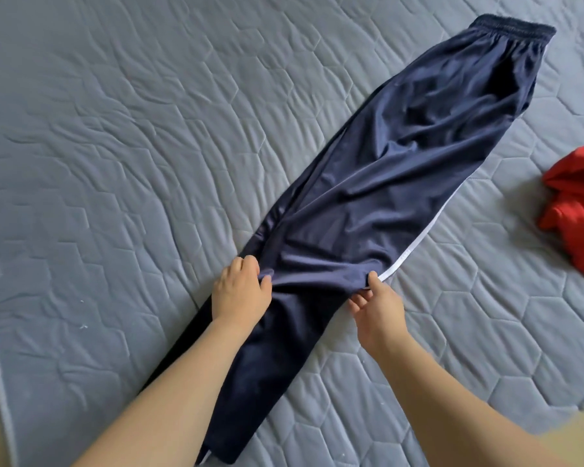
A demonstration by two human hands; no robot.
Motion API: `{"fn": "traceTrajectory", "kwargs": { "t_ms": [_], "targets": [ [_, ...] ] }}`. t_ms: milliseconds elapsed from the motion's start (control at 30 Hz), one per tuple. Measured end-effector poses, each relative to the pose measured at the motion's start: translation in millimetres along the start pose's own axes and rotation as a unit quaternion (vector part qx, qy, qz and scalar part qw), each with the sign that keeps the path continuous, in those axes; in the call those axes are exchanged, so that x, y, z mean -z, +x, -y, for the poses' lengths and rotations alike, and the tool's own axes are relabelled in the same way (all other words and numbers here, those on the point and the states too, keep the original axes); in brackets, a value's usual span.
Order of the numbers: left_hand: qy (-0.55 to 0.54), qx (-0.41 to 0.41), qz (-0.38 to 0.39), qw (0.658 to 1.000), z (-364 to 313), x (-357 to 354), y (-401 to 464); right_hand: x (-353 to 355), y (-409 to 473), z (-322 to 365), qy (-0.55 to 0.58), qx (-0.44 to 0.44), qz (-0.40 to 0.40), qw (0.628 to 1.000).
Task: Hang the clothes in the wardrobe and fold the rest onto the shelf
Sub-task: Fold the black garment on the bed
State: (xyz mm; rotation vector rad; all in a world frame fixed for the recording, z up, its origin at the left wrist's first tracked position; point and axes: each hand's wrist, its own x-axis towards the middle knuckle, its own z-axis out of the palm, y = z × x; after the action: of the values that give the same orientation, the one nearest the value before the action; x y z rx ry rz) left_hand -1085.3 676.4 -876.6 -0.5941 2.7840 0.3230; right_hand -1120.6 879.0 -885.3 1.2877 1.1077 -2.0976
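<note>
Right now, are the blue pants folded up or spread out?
Spread out: the blue pants lie full length on the bed, legs stacked.

We observed the navy track trousers (pixel 378 183) laid lengthwise on the grey quilted mattress (pixel 115 129), our left hand (pixel 240 291) pinching the left edge and our right hand (pixel 378 308) pinching the white-striped edge, with a crumpled red garment (pixel 577 203) lying apart at right.
</note>
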Motion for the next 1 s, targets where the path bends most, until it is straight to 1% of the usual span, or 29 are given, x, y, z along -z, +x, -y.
{"fn": "traceTrajectory", "kwargs": {
  "t_ms": [67,100,133,200,267,333,400,433,500,567,633,667,733,767,800,833,900,967,1000],
  "targets": [
    [-0.006,-0.004,0.024,1.000,4.5,1.4,-0.9,2.0,-0.3,-5.8,-0.007,0.022,-0.002,1.000],
    [-0.041,0.007,0.026,0.999,5.6,3.2,2.8,2.0,0.9,-5.6,-0.002,0.027,-0.016,1.000],
    [-0.094,0.034,0.029,0.995,8.5,5.6,9.1,2.0,2.6,-5.1,-0.002,0.035,-0.037,0.999],
    [-0.199,0.112,0.046,0.972,15.2,13.2,27.9,0.7,5.6,-1.8,-0.009,0.058,-0.074,0.996],
    [-0.254,0.154,0.051,0.954,21.4,19.8,44.2,-4.2,4.5,-1.0,-0.016,0.088,-0.087,0.992],
    [-0.268,0.160,0.039,0.949,23.1,23.1,50.0,-14.9,-0.9,-2.1,-0.003,0.095,-0.076,0.993],
    [-0.260,0.157,0.026,0.952,24.2,20.8,44.3,-21.2,-4.3,-7.1,0.027,0.045,-0.032,0.998],
    [-0.253,0.162,0.034,0.953,25.6,18.5,36.7,-22.3,-5.3,-10.1,0.031,0.007,-0.006,0.999],
    [-0.238,0.194,0.069,0.949,30.5,15.3,13.2,-20.0,-11.3,-18.5,-0.029,-0.048,0.041,0.998],
    [-0.176,0.201,0.088,0.960,38.5,9.5,-13.8,-17.2,-14.8,-23.7,-0.090,-0.047,0.054,0.993],
    [-0.102,0.176,0.094,0.975,49.0,2.9,-38.0,-20.0,-14.1,-20.4,-0.099,-0.002,0.023,0.995],
    [-0.089,0.161,0.095,0.978,55.3,1.1,-47.1,-21.7,-13.0,-17.0,-0.115,0.031,-0.009,0.993],
    [-0.124,0.144,0.105,0.976,67.2,0.6,-59.2,-21.3,-4.4,-11.9,-0.172,0.098,-0.097,0.975],
    [-0.151,0.137,0.113,0.972,72.7,2.7,-63.7,-19.4,-0.8,-10.9,-0.184,0.122,-0.139,0.965],
    [-0.163,0.125,0.118,0.971,78.1,5.5,-66.2,-17.7,-1.8,-9.6,-0.177,0.128,-0.158,0.963],
    [-0.154,0.111,0.118,0.975,83.6,8.0,-67.8,-15.6,-4.1,-10.4,-0.157,0.123,-0.151,0.968],
    [-0.122,0.116,0.129,0.977,98.6,11.6,-73.0,-13.8,-14.5,-15.9,-0.088,0.073,-0.074,0.991],
    [-0.112,0.195,0.130,0.966,113.8,12.8,-84.1,-14.4,-28.7,-29.2,-0.048,0.009,0.005,0.999],
    [-0.110,0.244,0.113,0.957,119.5,11.7,-92.2,-13.8,-34.1,-38.4,-0.069,-0.009,0.031,0.997]
  ]
}}
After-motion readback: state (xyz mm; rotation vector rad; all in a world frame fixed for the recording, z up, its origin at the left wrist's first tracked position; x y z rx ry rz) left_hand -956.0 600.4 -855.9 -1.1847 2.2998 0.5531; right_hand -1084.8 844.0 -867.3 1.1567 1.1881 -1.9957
